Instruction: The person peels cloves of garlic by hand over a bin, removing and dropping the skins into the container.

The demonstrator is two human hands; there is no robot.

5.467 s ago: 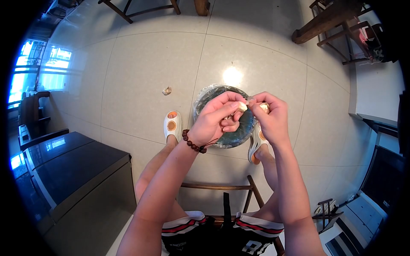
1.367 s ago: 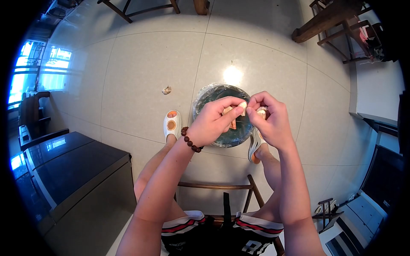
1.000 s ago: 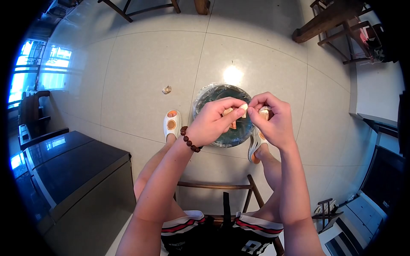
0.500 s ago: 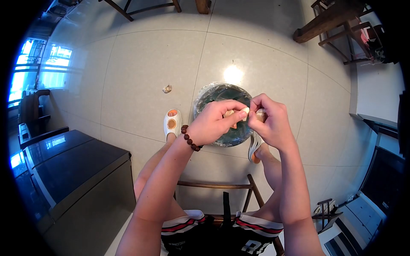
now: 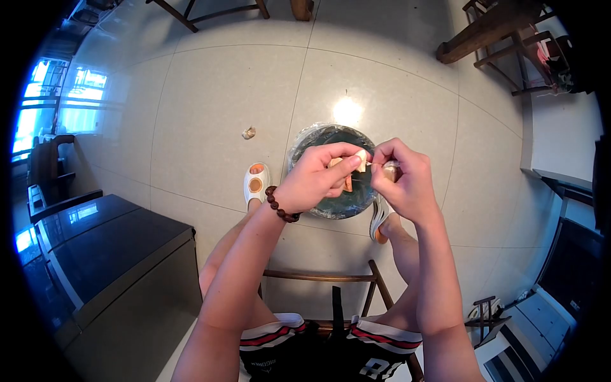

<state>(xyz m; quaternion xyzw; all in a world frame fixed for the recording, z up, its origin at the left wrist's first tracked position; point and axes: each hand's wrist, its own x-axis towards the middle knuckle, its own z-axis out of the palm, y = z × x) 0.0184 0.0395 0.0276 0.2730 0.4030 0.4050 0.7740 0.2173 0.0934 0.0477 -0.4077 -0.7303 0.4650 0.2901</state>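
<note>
Head view. The round, dark-lined bin with a clear plastic liner [image 5: 344,209] stands on the glossy beige tiled floor [image 5: 223,83] and serves as the landmark. Above its opening, the left hand [image 5: 316,178] pinches a small, smooth, cream-white, garlic-like clove [image 5: 361,159] between thumb and index finger, the fingertips closed on it with no gap. A further pale patch shows behind the left thumb; what it is cannot be told.

The right hand [image 5: 405,178], above the right side of the bin, cradles a rounded, white-and-brown, garlic-like bulb [image 5: 391,169] in its curled fingers. Its thumb and index finger nearly meet just beside the clove; whether they grip a shred of skin is too small to tell.

On the left wrist, below and left of the bin, sits a bracelet of dark brown round beads [image 5: 280,207]. A small, crumpled, whitish-brown piece [image 5: 248,133] lies on the floor to the left of the bin, well apart from it. White shoes with orange patches flank the bin, the left shoe [image 5: 256,181] apart from it and the right shoe [image 5: 380,221] close by. A brown wooden crossbar [image 5: 321,277] runs below the bin, nearer the body.
</note>
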